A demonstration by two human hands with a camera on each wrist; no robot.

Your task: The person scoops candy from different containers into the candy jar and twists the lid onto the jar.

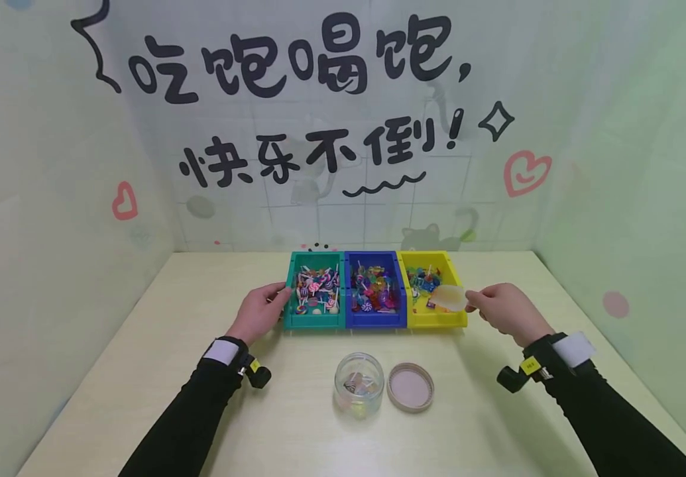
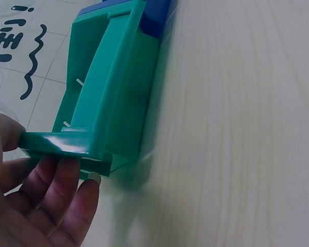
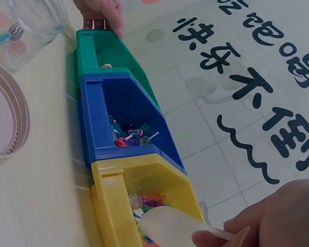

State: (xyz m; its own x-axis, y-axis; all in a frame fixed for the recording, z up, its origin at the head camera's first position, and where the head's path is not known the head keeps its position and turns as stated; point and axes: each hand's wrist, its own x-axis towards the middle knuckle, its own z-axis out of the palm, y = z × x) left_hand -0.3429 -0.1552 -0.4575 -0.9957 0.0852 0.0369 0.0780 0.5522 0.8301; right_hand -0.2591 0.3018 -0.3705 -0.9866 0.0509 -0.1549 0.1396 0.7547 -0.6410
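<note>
My left hand (image 1: 260, 310) grips the left rim of the green bin (image 1: 315, 322); in the left wrist view the thumb is above that rim and the fingers are curled below it. A pale translucent spoon (image 1: 449, 298) is pinched by its handle in my right hand (image 1: 505, 309). Its bowl is over the yellow bin (image 1: 438, 321), overlapping the small colourful candies (image 3: 147, 200) there. Between these bins stands the blue bin (image 1: 376, 322), with more candies (image 1: 371, 288). Small lollipops (image 1: 317, 286) fill the bottom of the green one.
A clear jar (image 1: 359, 384) with a few candies at its bottom stands on the pale wooden table (image 1: 247, 424), in front of the bins. Right beside it lies a round pinkish lid (image 1: 411, 387). Behind the table rises a printed wall (image 1: 331, 218) with black lettering.
</note>
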